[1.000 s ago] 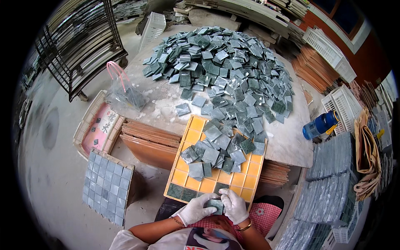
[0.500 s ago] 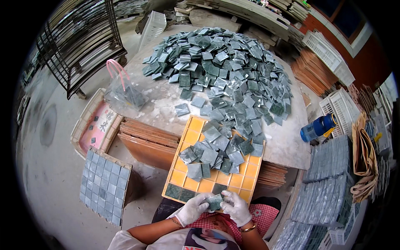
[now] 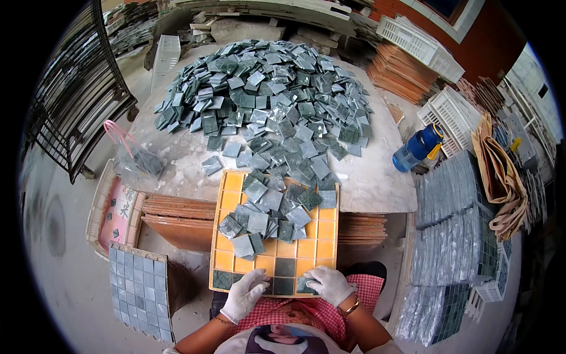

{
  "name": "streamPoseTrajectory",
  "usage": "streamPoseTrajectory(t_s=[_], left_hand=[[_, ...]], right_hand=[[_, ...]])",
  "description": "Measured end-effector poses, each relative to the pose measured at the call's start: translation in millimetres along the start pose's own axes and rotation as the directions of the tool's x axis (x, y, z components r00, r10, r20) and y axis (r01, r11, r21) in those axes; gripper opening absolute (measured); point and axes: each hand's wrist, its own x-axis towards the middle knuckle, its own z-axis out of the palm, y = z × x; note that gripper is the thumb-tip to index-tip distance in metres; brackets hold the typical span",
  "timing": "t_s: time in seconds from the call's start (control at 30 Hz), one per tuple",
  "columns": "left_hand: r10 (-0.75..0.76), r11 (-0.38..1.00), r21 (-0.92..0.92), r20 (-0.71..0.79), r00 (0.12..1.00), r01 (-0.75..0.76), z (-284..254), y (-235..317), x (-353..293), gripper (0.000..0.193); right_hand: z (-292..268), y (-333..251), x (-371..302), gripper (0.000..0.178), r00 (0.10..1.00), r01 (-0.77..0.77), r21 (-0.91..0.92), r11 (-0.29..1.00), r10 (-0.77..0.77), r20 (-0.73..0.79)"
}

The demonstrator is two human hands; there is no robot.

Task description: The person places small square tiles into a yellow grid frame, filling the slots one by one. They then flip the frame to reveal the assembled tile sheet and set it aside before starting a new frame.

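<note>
A yellow gridded tray (image 3: 224, 221) lies in front of me, tilted over the table's near edge, with a heap of loose square stone tiles (image 3: 257, 222) on its far part. Dark green tiles (image 3: 283, 286) lie in the cells of its nearest row, and another tile (image 3: 286, 267) sits one row farther up. My left hand (image 3: 243, 295), in a white glove, rests at this near row with fingers apart and nothing visibly held. At the right, my gloved right hand (image 3: 332, 285) has its fingertips closed on a green tile (image 3: 304, 285) at the tray's near edge.
A large pile of tiles (image 3: 265, 88) covers the far table (image 3: 377, 194). A blue bottle (image 3: 414, 150) and wrapped tile stacks (image 3: 451, 248) stand at right. At left are a tiled panel (image 3: 140, 289), a basket (image 3: 100, 206), a clear bag (image 3: 138, 160) and a metal rack (image 3: 76, 100).
My hands have parted; the tile pinched between both is no longer held that way. The left hand has moved left, the right stays with a tile. The whole view has shifted and turned.
</note>
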Motion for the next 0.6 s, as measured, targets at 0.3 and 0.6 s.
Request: streamPoseTrajectory(t_s=[0.3, 0.6], left_hand=[[0.017, 1.0, 0.016, -0.037, 0.999, -0.017, -3.7, 7.2, 3.4, 0.041], [0.156, 0.988, 0.017, -0.133, 0.979, -0.156, -21.2, 10.4, 5.6, 0.04]], right_hand=[[11.2, 5.6, -13.7, 0.025, 0.985, 0.166, -0.111, 0.98, -0.17, -0.03], [-10.7, 7.1, -6.1, 0.027, 0.942, 0.1, -0.104, 0.989, -0.128, -0.309]])
